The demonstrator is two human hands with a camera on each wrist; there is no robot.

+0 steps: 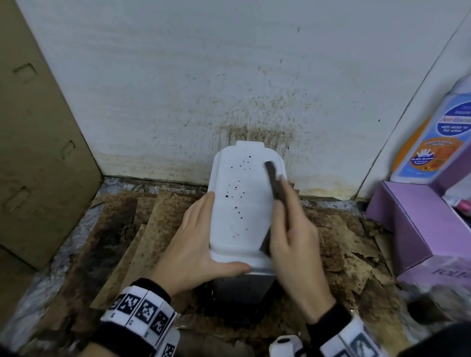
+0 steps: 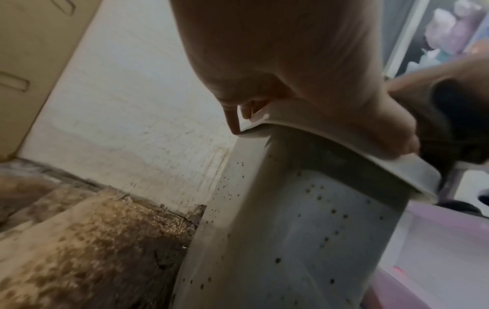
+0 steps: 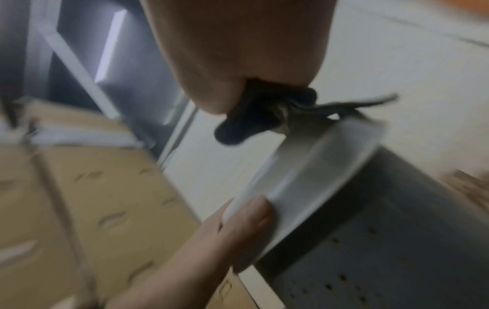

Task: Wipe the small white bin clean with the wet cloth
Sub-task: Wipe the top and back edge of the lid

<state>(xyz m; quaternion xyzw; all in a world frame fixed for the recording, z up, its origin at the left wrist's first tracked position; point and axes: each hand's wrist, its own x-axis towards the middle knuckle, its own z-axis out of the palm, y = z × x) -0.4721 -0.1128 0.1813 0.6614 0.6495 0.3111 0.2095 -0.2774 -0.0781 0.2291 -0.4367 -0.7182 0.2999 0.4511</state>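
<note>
Our right hand (image 1: 293, 247) held its grip closed round the dark wet cloth (image 1: 273, 183), fingers curled about the bunched fabric, with a strip of it reaching forward along the right edge of the lid. Our left hand (image 1: 197, 246) kept an open grip: straight fingers lay along the left edge of the lid and the thumb along its near edge, steadying rather than clasping it.

The small white bin (image 1: 241, 202) stood upright on the stained, paper-strewn floor (image 1: 136, 228), its far end close against the spattered white wall (image 1: 206, 70). A cardboard box (image 1: 30, 144) stood well to the left; a purple box (image 1: 414, 224) and a blue-labelled bottle (image 1: 441, 137) stood to the right.

We judged the step in hand to be the wiping of the lid, barely begun, since dark specks still ran across its middle. The left wrist view showed similar specks down the side wall of the bin (image 2: 304, 230), so much of the task remained. The next move, in our judgement, called for drawing the cloth leftward over the speckled band while the left hand held the bin against sliding.

Seen from above, the lid was an elongated rounded rectangle. Its long axis ran away from us toward the wall, with a small tab at each end, and its top face pointed upward.
</note>
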